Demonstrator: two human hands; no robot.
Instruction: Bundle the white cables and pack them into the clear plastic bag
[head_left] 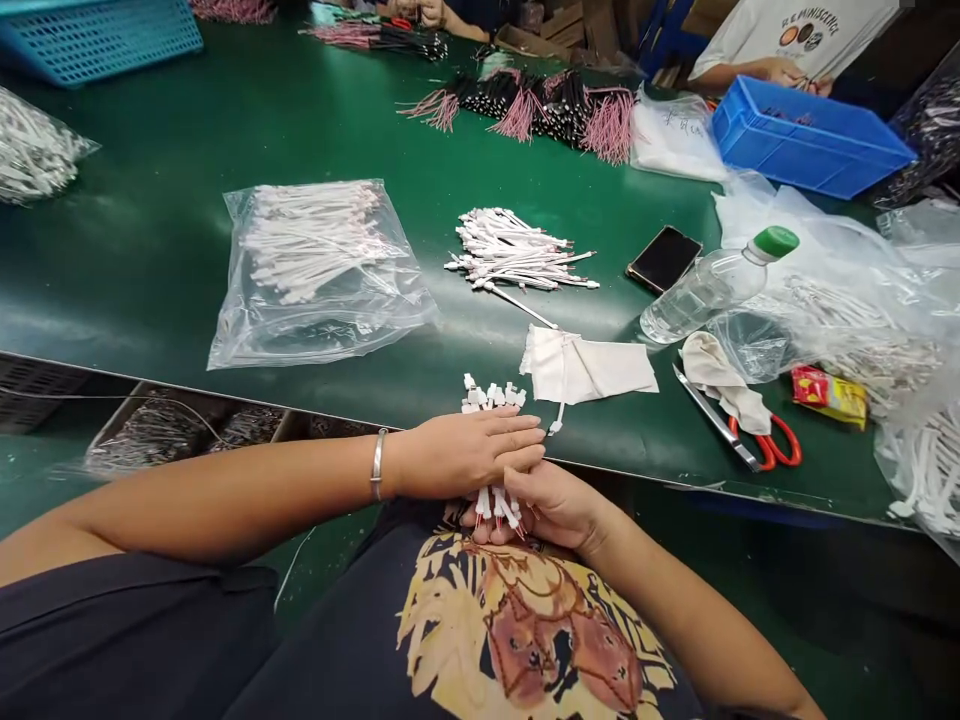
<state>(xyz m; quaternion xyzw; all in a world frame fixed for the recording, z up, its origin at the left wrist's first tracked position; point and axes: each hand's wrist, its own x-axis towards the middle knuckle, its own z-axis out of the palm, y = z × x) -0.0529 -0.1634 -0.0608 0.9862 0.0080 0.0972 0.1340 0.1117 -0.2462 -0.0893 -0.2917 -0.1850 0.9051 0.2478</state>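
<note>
My left hand (465,452), with a silver bracelet on the wrist, lies flat across a bundle of short white cables (493,396) at the near edge of the green table (150,250). My right hand (551,505) cups the same bundle from below, where the cable ends with red wire tips stick out. A loose pile of the same white cables (517,252) lies further out on the table. A clear plastic bag full of white cables (315,265) sits to the left of that pile.
A white cloth pouch (589,368), red-handled scissors (750,430), a plastic bottle (712,285), a phone (664,258) and plastic bags (862,300) lie to the right. Pink-and-black cable bundles (540,105) and a blue bin (806,135) sit at the far side, near other people's hands.
</note>
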